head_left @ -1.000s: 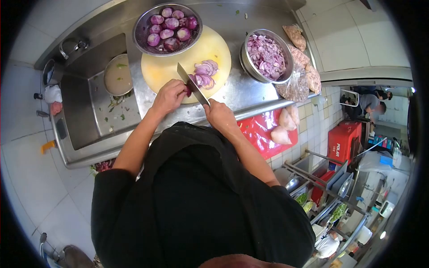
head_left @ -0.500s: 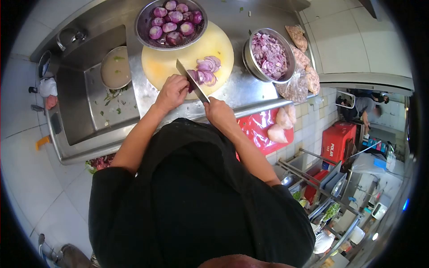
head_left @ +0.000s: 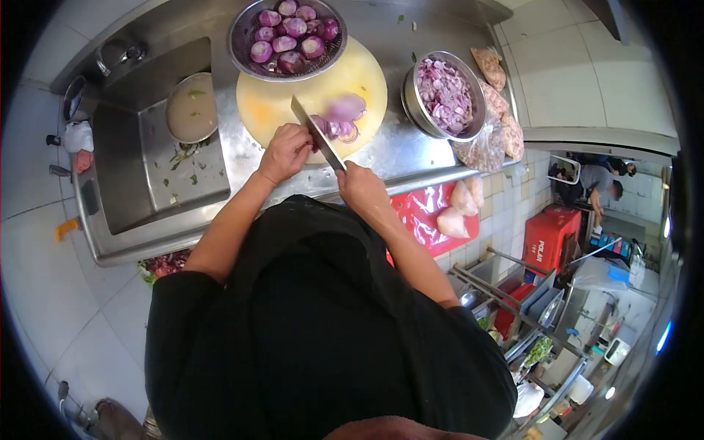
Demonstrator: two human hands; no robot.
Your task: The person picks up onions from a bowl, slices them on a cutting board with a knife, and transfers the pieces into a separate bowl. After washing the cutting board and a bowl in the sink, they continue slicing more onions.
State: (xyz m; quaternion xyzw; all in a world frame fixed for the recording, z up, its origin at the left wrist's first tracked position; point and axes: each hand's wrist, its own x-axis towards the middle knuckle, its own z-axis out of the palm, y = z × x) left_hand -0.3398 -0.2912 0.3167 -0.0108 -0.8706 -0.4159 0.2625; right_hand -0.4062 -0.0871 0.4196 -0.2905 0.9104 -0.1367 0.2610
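Cleaver (head_left: 315, 132) in the right hand (head_left: 361, 187), fingers wrapped around its handle, blade angled across the round yellow cutting board (head_left: 293, 99). Left hand (head_left: 284, 152) curls its fingers over a red onion piece (head_left: 314, 143) at the board's near edge, touching the blade. Sliced onion rings (head_left: 343, 117) lie just beyond the blade. A colander of peeled onions (head_left: 287, 37) overlaps the board's far edge; a steel bowl of slices (head_left: 444, 94) stands right of the board on the surface (head_left: 396, 150).

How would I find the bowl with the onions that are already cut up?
Find the round yellow cutting board on the steel counter. Just right of it sits a steel bowl of sliced purple onion. The colander behind the board holds whole peeled onions instead.
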